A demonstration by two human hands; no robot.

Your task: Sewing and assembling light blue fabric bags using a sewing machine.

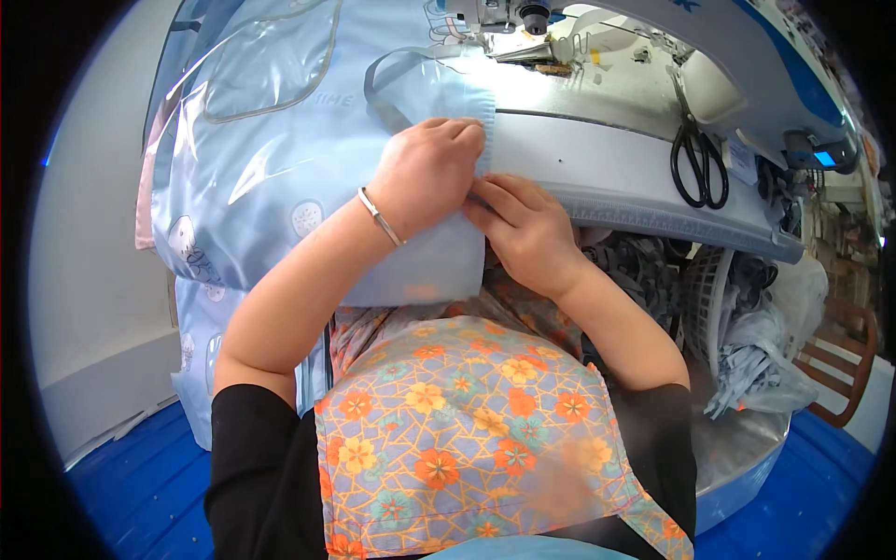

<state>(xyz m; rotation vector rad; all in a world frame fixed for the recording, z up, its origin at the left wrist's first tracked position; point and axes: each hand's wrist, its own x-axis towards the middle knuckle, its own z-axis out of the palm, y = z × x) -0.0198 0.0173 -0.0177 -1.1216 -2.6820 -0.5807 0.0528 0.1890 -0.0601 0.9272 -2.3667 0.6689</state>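
A light blue printed sheet of smooth fabric, with a clear pocket edged in grey, covers the left of the table and hangs over its front. My left hand is closed, fingers curled down on the sheet's right edge. Close beside it, my right hand pinches that same edge, thumb and fingers together. Whatever lies between the fingertips is mostly hidden. A grey strip loops over the sheet just beyond my left hand and runs toward the sewing machine.
Black-handled scissors lie on the machine table, right of my hands. A ruler strip follows the front edge. Below at right stand a grey basket and a plastic bag with fabric strips. A wooden chair is farther right.
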